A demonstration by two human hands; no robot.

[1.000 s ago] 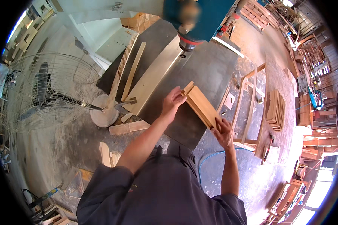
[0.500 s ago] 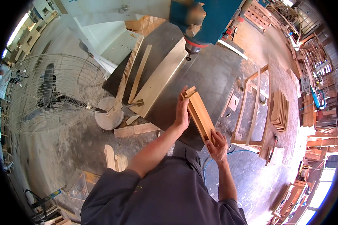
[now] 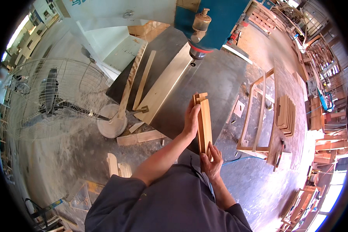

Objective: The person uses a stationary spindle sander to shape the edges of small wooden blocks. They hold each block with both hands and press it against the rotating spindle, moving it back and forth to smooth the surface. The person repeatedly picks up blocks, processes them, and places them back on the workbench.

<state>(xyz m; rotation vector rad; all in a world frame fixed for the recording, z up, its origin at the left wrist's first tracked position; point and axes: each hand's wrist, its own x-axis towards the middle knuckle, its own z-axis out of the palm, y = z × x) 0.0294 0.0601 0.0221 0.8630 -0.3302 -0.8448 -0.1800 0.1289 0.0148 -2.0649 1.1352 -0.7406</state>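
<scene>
I hold a bundle of narrow, grooved wooden pieces (image 3: 205, 120) almost upright in the picture, over the near part of a dark machine table (image 3: 228, 96). My left hand (image 3: 191, 120) grips the far end from the left side, its fingers wrapped round it. My right hand (image 3: 212, 160) grips the near end, fingers along its right side. Above, a blue machine head (image 3: 214, 25) carries a downward chuck with a small cutter (image 3: 196, 58). A long pale board (image 3: 167, 85) lies on the table left of the cutter, with thin wooden strips (image 3: 144, 79) beside it.
A caged floor fan (image 3: 50, 89) stands at my left. Offcuts (image 3: 141, 137) lie on the floor by the table. At right are an open wooden frame (image 3: 253, 106), a stack of boards (image 3: 285, 116) on a worktop, a blue hose (image 3: 239, 159) and timber along the far side.
The wooden pieces have swung from a slanting angle to nearly vertical in the picture. Both hands have moved with them, the right one toward the lower middle.
</scene>
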